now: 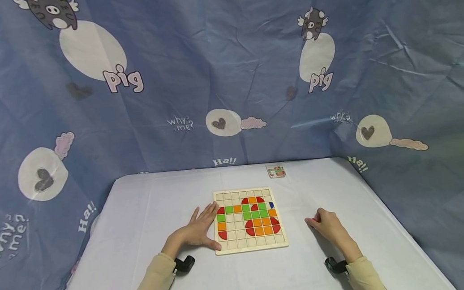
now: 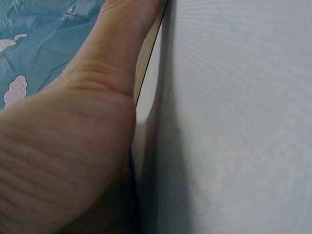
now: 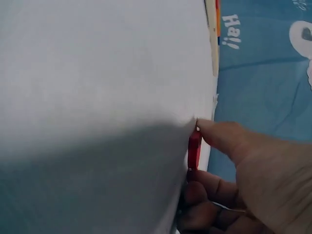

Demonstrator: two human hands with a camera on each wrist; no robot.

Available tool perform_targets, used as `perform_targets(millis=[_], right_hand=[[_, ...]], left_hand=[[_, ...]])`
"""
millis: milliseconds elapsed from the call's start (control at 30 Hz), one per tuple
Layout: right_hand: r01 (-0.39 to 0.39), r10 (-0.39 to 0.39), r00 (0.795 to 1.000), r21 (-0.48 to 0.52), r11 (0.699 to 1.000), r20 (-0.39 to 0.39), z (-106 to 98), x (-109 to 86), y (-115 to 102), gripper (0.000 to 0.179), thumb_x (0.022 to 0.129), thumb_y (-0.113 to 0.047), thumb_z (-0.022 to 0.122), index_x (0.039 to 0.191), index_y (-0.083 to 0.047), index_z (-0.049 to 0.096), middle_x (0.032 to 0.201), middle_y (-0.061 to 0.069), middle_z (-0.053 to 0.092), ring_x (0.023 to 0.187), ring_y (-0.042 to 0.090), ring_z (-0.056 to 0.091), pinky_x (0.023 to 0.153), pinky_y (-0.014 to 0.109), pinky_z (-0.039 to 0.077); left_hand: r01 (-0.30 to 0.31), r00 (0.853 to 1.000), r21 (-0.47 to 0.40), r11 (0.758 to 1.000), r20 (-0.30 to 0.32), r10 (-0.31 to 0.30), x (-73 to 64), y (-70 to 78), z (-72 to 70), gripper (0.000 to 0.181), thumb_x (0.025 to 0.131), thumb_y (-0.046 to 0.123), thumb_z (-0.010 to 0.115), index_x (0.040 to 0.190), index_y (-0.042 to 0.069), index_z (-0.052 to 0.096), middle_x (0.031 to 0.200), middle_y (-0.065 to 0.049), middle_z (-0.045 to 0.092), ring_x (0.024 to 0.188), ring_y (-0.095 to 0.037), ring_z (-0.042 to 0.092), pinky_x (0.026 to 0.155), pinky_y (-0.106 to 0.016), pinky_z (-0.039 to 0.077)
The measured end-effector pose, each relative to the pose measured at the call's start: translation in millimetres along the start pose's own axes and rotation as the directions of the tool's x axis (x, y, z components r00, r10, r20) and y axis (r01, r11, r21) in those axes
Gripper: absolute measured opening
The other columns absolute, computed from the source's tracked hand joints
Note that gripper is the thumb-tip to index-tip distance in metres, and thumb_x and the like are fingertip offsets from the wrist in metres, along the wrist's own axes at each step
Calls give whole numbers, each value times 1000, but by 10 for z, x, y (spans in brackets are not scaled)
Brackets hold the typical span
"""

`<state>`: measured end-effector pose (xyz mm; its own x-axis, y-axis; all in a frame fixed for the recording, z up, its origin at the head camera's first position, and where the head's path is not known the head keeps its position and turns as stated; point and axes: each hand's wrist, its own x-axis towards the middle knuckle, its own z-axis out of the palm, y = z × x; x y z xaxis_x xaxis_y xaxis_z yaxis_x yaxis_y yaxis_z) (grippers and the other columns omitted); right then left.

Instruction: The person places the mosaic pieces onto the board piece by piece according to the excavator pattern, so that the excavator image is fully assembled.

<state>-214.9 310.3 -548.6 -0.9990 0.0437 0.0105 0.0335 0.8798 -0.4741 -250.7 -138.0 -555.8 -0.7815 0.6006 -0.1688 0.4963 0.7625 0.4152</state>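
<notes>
A square wooden grid board (image 1: 247, 251) lies flat on the white table, partly filled with red, orange, green and blue tiles. My left hand (image 1: 197, 230) rests along its left side, fingers spread, with the thumb at the lower left corner. To the right of the board, just over the tabletop, my right hand (image 1: 327, 223) pinches a small red tile (image 3: 194, 148) between thumb and finger. That tile stands on its edge in the right wrist view; its full outline is hidden. In the left wrist view the palm and thumb hide most of the board.
Behind the board, near the table's back edge, lies a small picture card (image 1: 276, 171). The white tablecloth (image 1: 159, 199) spreads around the board on all sides. A blue printed curtain (image 1: 227, 73) hangs behind the table.
</notes>
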Motion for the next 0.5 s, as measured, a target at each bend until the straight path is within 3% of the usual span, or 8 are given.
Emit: perform_targets(millis=[167, 267, 333, 400, 500], right_hand=[[10, -12, 999, 36, 999, 52, -109, 1, 0, 35, 92, -36, 65, 78, -6, 54, 66, 1, 51, 57, 13, 45, 50, 25, 36], [123, -127, 991, 84, 989, 43, -230, 31, 60, 20, 92, -23, 65, 85, -5, 59, 73, 3, 56, 63, 11, 49, 53, 24, 40], [225, -232, 971, 115, 968, 52, -294, 60, 123, 8, 88, -9, 66, 92, -4, 62, 82, 5, 61, 71, 12, 53, 59, 24, 44], [309, -325, 941, 152, 939, 97, -337, 79, 182, 17, 83, 0, 68, 99, -3, 64, 93, 7, 64, 80, 14, 56, 66, 24, 47], [358, -391, 901, 185, 915, 190, -346, 94, 252, 27, 80, 0, 71, 106, -4, 65, 104, 7, 62, 90, 19, 56, 75, 26, 48]], left_hand=[[2, 1000, -9, 1000, 5, -2, 0, 13, -8, 130, 66, 76, 68, 156, 8, 3, 164, -8, -4, 151, -28, -4, 119, -57, -7], [0, 1000, -7, 1000, 6, 0, 0, 20, -12, 129, 67, 75, 68, 156, 8, 2, 164, -9, -4, 151, -28, -4, 119, -57, -7], [-2, 1000, -9, 1000, 3, 2, 0, 23, -16, 129, 67, 75, 68, 156, 7, 3, 164, -10, -3, 151, -28, -4, 119, -58, -7], [-2, 1000, -9, 1000, 2, 2, 0, 26, -21, 129, 67, 75, 68, 155, 7, 2, 164, -10, -3, 151, -28, -4, 119, -58, -7], [-3, 1000, -10, 1000, 2, 3, -3, 26, -26, 129, 67, 75, 68, 156, 7, 2, 164, -10, -3, 151, -28, -4, 119, -57, -8]])
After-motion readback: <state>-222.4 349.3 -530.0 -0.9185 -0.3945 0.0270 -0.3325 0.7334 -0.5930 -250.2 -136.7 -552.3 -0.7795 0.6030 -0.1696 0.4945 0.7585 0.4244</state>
